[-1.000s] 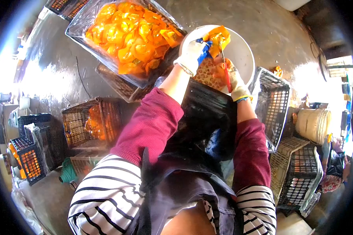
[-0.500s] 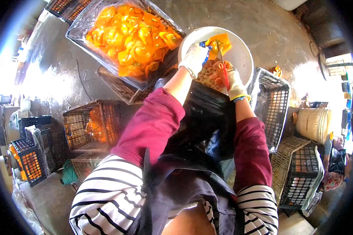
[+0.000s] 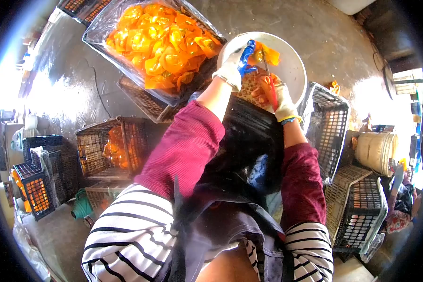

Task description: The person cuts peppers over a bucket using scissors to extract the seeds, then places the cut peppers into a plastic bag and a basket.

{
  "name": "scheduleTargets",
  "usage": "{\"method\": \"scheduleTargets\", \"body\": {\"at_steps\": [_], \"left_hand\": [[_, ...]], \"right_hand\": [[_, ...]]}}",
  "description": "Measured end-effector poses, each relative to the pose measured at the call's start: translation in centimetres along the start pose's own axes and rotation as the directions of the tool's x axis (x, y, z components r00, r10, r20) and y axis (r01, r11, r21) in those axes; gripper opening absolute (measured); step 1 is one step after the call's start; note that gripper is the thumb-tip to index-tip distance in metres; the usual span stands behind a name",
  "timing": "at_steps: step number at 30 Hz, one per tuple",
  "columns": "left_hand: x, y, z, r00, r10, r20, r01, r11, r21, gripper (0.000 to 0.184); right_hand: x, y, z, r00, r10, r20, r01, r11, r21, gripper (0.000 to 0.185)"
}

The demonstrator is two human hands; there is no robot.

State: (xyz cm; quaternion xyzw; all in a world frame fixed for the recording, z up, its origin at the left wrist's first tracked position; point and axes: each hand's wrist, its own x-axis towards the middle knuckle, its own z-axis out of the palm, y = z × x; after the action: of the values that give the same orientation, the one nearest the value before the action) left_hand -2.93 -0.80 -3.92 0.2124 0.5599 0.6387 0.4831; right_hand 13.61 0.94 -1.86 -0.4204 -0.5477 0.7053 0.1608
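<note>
Ten o'clock in the bucket (image 3: pixel 293 56), left hand (image 3: pixel 231 69) is pinching a likely soft, slippery orange piece (image 3: pixel 272 57), best edge-held; at five, right hand (image 3: pixel 282 101) is gripping scissors (image 3: pixel 271 89).

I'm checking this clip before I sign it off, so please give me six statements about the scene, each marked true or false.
1. The right hand holds red-handled scissors. True.
2. The left hand is down in the crate of orange pieces. False: it is at the white bucket, beside an orange piece.
3. The left hand's glove has blue on its fingers. True.
4. The white bucket is square. False: its rim is round.
5. Clear plastic lines the crate that is heaped with orange pieces. True.
6. The forearm sleeves are green. False: they are maroon.
</note>
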Motion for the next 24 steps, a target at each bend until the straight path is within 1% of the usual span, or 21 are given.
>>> {"method": "scheduleTargets", "body": {"at_steps": [1,3,4,6,7,8,9,10,12,14,15,16,18,20,21,22,24], "left_hand": [[-1.8,1.8,1.0,0.979,-0.174,0.111,0.200,0.934,-0.297,0.033],[-1.0,0.6,0.5,0.978,-0.137,0.156,0.176,0.947,-0.269,0.036],[-0.4,-0.3,0.3,0.975,-0.122,0.183,0.167,0.952,-0.255,0.038],[1.2,-1.8,-0.4,0.985,-0.087,0.151,0.095,0.995,-0.044,0.039],[1.9,-2.5,-0.7,0.989,-0.064,0.136,0.056,0.996,0.063,0.040],[0.7,-1.5,-0.1,0.995,-0.085,0.060,0.078,0.991,0.110,0.038],[1.1,-1.8,-0.3,0.998,-0.055,0.033,0.045,0.969,0.243,0.038],[1.8,-2.4,-0.5,1.000,-0.022,0.010,0.016,0.928,0.372,0.037],[2.2,-3.1,-0.7,0.998,0.036,-0.041,-0.013,0.885,0.466,0.036],[2.4,-3.7,-0.7,0.991,0.077,-0.107,-0.027,0.912,0.409,0.034],[2.5,-3.9,-0.8,0.991,0.093,-0.093,-0.053,0.929,0.367,0.035],[2.8,-4.0,-0.9,0.991,0.109,-0.079,-0.078,0.943,0.324,0.037],[1.8,-2.7,-0.4,0.993,0.103,-0.058,-0.087,0.969,0.230,0.034],[0.3,-0.9,0.3,0.997,0.060,-0.040,-0.054,0.990,0.127,0.030],[0.5,-1.0,0.3,0.995,0.094,-0.037,-0.083,0.970,0.230,0.030],[0.8,-1.1,0.4,0.991,0.128,-0.031,-0.110,0.937,0.332,0.031],[-0.5,0.5,1.1,0.997,0.071,-0.021,-0.058,0.921,0.386,0.036]], "right_hand": [[-0.1,0.0,0.2,1.000,-0.007,0.000,0.007,1.000,-0.004,0.028],[-0.1,0.0,0.3,1.000,-0.021,-0.002,0.021,1.000,-0.012,0.030],[-0.2,0.0,0.1,1.000,0.016,0.023,-0.017,0.999,0.040,0.030],[-0.3,0.3,-0.5,0.993,0.090,0.076,-0.100,0.985,0.138,0.032],[-0.2,0.5,-0.7,0.992,0.093,0.080,-0.107,0.975,0.196,0.032],[0.2,0.8,-0.9,0.992,0.095,0.085,-0.114,0.961,0.251,0.032],[0.4,1.1,-0.9,0.991,0.096,0.090,-0.119,0.944,0.306,0.032],[0.7,1.3,-0.9,0.992,0.094,0.081,-0.113,0.951,0.287,0.031],[0.8,1.5,-0.8,0.994,0.089,0.063,-0.102,0.963,0.249,0.030],[0.8,1.1,-0.9,0.995,0.096,0.039,-0.101,0.984,0.145,0.028],[0.8,0.9,-0.8,0.995,0.099,0.025,-0.101,0.990,0.094,0.027],[0.8,0.8,-1.0,0.994,0.104,0.041,-0.107,0.991,0.080,0.026],[1.1,0.8,-1.5,0.991,0.111,0.074,-0.115,0.992,0.052,0.024],[1.6,1.0,-1.7,0.996,0.081,0.025,-0.078,0.989,-0.123,0.022],[1.7,1.2,-1.8,0.998,0.064,0.003,-0.062,0.975,-0.211,0.021],[1.6,1.6,-1.7,0.999,0.005,-0.036,-0.014,0.970,-0.242,0.020],[1.2,1.8,-1.2,0.986,-0.123,-0.110,0.084,0.949,-0.305,0.018]]}}
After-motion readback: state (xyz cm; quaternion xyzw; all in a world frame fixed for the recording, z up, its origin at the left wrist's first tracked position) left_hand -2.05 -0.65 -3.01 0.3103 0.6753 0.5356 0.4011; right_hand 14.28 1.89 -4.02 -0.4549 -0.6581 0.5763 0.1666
